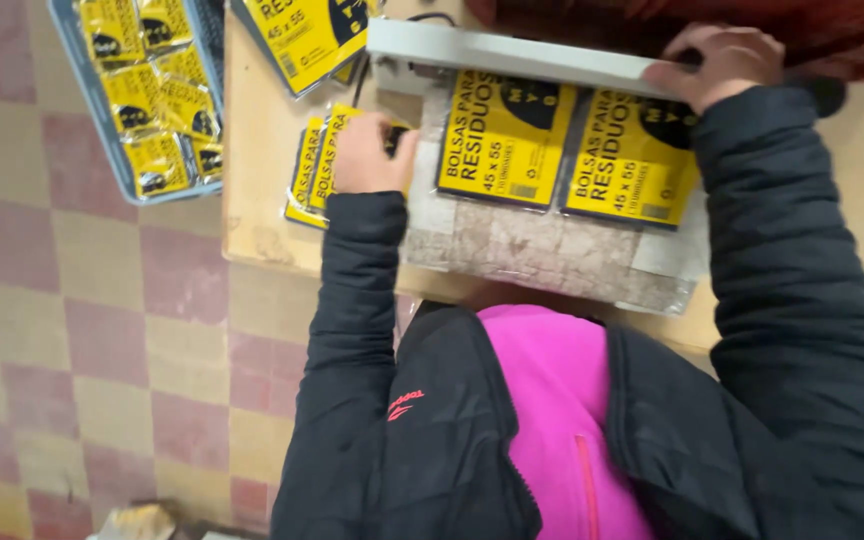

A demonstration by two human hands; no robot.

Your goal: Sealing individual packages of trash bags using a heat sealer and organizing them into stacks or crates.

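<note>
My right hand (720, 62) rests on the end of a grey lever arm (512, 52) of a sealing machine, pressing it down. Under the arm lie two yellow-and-black plastic bag packets (504, 140) (630, 160) side by side on the machine's worn pad (542, 250). My left hand (364, 155) lies on a small stack of the same yellow packets (308, 170) at the left of the pad, fingers curled over them.
A grey tray (102, 120) with several yellow packets stands at the upper left over the checkered floor (82, 350). More packets (307, 35) lie at the far edge of the wooden table (257, 200). A dark red cloth (852, 35) is at the upper right.
</note>
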